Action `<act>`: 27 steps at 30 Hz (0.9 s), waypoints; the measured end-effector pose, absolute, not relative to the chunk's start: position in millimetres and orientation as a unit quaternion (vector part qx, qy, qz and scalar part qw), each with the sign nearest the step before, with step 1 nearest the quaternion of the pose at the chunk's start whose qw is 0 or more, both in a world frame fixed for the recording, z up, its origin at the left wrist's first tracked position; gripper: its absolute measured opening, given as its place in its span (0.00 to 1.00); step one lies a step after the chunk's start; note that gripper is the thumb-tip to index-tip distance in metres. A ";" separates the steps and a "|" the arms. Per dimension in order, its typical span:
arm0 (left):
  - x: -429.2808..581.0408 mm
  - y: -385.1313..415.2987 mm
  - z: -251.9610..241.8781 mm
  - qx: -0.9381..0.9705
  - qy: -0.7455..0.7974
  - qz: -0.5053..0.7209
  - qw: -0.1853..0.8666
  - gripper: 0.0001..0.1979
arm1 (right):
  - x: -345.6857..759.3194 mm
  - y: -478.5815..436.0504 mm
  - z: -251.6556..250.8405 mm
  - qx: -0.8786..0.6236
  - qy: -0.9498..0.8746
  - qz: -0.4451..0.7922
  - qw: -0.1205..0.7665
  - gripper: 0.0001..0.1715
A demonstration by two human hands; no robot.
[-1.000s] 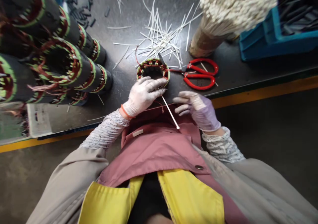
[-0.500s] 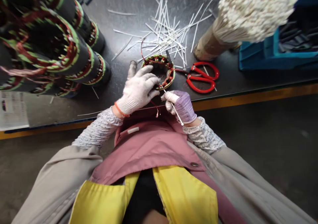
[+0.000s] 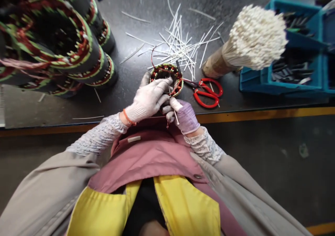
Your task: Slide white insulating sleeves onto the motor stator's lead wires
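Note:
A small ring-shaped stator (image 3: 179,84), with dark red windings and a green-edged rim, lies on the dark bench in front of me. My left hand (image 3: 148,98), in a white knitted glove, is closed over its near left side, with the fingers reaching into the opening. Close by at the lower right, my right hand (image 3: 185,116), in a purple and white glove, pinches a thin white cable tie (image 3: 176,117). The far end of the tie is hidden between the hands. Red-handled scissors (image 3: 201,84) rest just right of the stator.
Loose white cable ties (image 3: 180,49) are scattered behind the stator. A thick bundle of ties (image 3: 258,37) stands in a brown holder to the right. Blue bins (image 3: 256,81) beyond it hold dark pieces. Stacked larger stators (image 3: 90,68) fill the left side.
My right hand has moved in closer to the left hand and the stator, and less of the cable tie shows. My left fingers have reached further across the opening. The view has shifted slightly.

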State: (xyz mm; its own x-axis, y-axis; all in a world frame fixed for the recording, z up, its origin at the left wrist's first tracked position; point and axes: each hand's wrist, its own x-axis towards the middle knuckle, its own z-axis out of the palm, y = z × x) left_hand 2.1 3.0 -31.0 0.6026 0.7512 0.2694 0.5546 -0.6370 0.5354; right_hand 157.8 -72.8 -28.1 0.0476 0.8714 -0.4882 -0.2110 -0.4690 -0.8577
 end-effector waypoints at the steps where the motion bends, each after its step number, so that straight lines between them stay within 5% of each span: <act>1: 3.4 1.0 -32.3 0.862 0.384 0.259 0.209 0.23 | 158.2 -76.0 -29.5 -0.573 -0.288 0.632 0.435 0.27; 6: 9.8 -5.1 -35.3 0.825 0.402 0.312 0.245 0.25 | 175.3 -107.3 -33.2 -0.503 -0.333 0.627 0.493 0.30; 12: 15.0 -9.5 -39.3 0.818 0.416 0.348 0.192 0.12 | 215.2 -108.4 -40.4 -0.373 -0.481 0.693 0.386 0.36; 18: 17.1 -2.0 -43.7 0.813 0.410 0.370 0.184 0.11 | 222.5 -69.1 -55.7 -0.484 -0.751 0.233 0.384 0.16; 21: 14.1 9.3 -34.1 0.819 0.413 0.345 0.203 0.10 | 212.4 -57.1 -44.0 -0.527 -0.745 0.128 0.388 0.15; 27: 13.5 -2.3 -29.3 0.819 0.438 0.329 0.172 0.11 | 179.1 -61.5 -33.7 -0.480 -0.641 0.292 0.523 0.13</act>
